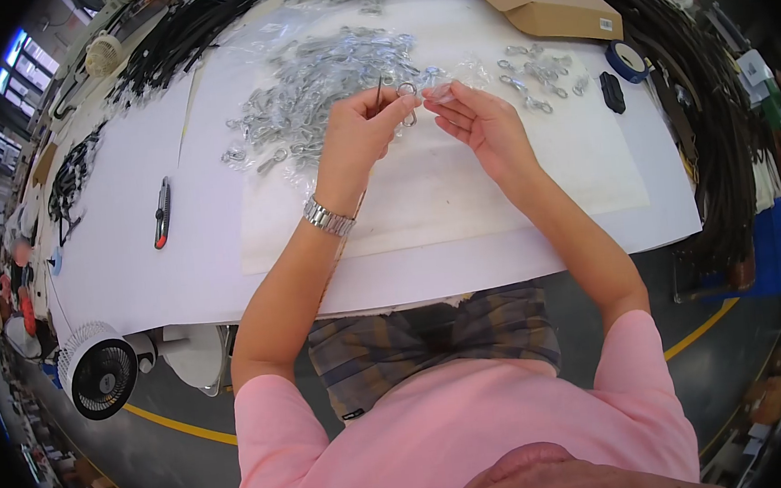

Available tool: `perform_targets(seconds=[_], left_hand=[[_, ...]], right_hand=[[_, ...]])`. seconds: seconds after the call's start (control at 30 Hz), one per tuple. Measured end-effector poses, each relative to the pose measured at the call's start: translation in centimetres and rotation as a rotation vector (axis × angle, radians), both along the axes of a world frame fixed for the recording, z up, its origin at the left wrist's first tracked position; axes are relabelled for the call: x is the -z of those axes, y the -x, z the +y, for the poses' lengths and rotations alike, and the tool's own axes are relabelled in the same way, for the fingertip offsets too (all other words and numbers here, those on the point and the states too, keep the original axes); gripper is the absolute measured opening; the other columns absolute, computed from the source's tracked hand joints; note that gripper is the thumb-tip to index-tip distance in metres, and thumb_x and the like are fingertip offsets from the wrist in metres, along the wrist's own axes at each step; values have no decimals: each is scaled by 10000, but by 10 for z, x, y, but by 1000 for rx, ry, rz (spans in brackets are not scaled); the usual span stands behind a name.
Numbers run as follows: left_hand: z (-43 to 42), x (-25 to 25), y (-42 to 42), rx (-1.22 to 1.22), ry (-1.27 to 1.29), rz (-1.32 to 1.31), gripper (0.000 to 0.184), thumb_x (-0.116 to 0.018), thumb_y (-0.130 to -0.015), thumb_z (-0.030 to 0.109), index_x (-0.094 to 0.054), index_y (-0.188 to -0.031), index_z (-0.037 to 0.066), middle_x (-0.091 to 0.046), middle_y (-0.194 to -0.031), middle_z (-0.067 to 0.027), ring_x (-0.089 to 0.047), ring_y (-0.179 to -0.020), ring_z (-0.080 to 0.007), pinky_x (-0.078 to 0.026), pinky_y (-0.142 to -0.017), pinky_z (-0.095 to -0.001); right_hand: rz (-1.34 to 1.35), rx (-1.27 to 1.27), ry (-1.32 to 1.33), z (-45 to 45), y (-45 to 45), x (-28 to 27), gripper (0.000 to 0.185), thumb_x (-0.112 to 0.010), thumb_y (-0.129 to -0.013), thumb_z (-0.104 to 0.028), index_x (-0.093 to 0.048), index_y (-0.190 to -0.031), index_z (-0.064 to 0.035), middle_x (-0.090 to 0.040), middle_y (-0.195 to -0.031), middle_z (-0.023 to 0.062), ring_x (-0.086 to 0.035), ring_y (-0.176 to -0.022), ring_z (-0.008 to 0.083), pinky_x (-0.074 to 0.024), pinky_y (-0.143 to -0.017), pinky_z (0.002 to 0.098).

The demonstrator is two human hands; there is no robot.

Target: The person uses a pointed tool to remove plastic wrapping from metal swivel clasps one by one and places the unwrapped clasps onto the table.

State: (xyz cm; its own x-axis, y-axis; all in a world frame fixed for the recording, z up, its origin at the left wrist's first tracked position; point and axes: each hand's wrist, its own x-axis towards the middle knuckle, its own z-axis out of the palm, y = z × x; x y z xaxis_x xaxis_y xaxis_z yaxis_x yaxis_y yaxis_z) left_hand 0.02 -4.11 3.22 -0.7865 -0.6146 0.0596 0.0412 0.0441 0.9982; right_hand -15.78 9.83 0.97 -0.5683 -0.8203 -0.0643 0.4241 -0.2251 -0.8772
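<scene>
My left hand (352,141), with a metal watch on its wrist, is closed in a pinch on a metal snap hook (407,88) whose ring shows past the fingertips. A thin, dark, pointed tool (379,89) sticks up from the same hand; its kind is hard to make out. Close on the right, my right hand (482,122) pinches a small clear plastic wrapper (439,93) between thumb and fingers. Behind both hands lies a big heap of plastic-wrapped metal hooks (331,74). A smaller group of hooks (537,72) sits to the right.
A utility knife (162,212) lies on the white-covered table (165,289) at left. At right are blue tape (626,61), a black object (612,92) and a cardboard box (541,3). Dark straps (712,127) hang over the right edge. A fan (101,372) stands at lower left.
</scene>
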Motion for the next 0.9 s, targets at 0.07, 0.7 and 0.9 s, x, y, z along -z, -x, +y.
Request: perform_targets(seconds=[0.07, 0.7, 0.9], left_hand=[[0, 4, 2, 20, -15, 38, 204, -744, -1019, 191, -780, -1082, 0, -709, -830, 9, -439, -555, -10, -303, -477, -212], [16, 8, 7, -66, 144, 48, 297, -687, -1030, 139, -636, -1267, -32, -770, -778, -62, -509, -497, -42, -399, -457, -237], [22, 15, 11, -47, 10, 122, 361, -676, -1034, 136, -621, -1339, -48, -765, -774, -69, -517, -499, -47, -402, -456, -241]], right_hand=[[4, 5, 9, 0, -1, 2, 310, -635, -1095, -266, -733, -1203, 7, -775, -1229, 125, -732, -1154, 197, -566, -1020, 339], [9, -72, 164, -3, -9, 5, 358, -591, -1110, -185, -648, -1352, 73, -756, -1265, 162, -748, -1172, 255, -588, -1069, 382], [-40, -103, 142, -7, -13, 20, 318, -620, -1106, -194, -668, -1307, 48, -753, -1240, 126, -745, -1119, 216, -567, -1070, 372]])
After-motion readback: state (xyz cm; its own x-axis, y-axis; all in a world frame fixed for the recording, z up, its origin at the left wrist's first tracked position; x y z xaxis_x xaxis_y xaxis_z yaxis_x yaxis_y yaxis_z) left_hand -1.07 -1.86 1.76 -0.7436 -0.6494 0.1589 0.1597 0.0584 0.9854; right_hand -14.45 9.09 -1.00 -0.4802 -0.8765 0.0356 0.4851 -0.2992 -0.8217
